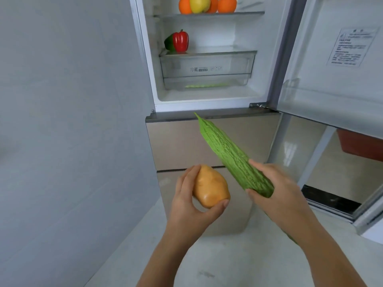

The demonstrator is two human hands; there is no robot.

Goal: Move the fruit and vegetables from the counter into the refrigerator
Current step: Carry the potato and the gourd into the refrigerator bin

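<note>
My left hand (190, 201) grips a yellow-brown potato (210, 186) in front of the refrigerator's lower drawers. My right hand (277, 189) holds the thick end of a long green bitter gourd (226, 152), whose pointed tip aims up toward the open refrigerator (204, 98). Inside, a red bell pepper (180, 41) and a green one (169, 44) stand on the shelf above the clear crisper drawer (207, 67). Oranges (227, 4) and a yellow fruit (199, 4) sit on the upper shelf.
The refrigerator door (335, 65) hangs open on the right, with a label sheet and a clear door bin. A plain grey wall (68, 121) runs along the left. Something green lies in the lowest clear tray (207, 85). Light floor lies below.
</note>
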